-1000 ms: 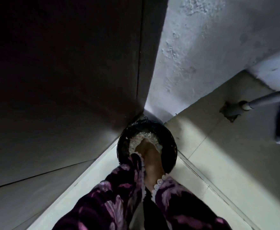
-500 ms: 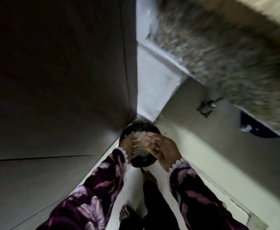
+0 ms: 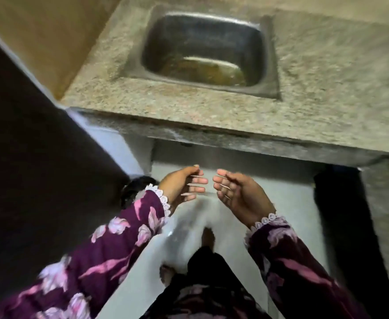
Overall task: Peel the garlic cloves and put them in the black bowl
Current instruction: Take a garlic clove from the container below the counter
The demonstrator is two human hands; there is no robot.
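Both hands, left (image 3: 181, 184) and right (image 3: 237, 192), empty, fingers loose.

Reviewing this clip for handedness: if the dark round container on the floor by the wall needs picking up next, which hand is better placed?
Probably the left hand: the dark container sits just beyond its wrist, while the right hand is farther away. Both hands are open and hold nothing.

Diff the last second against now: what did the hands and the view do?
Both hands came up out of the black bowl on the floor: left hand and right hand now hang open, holding nothing, fingertips facing. The view tilted up to show the sink. The bowl stayed by the dark panel.
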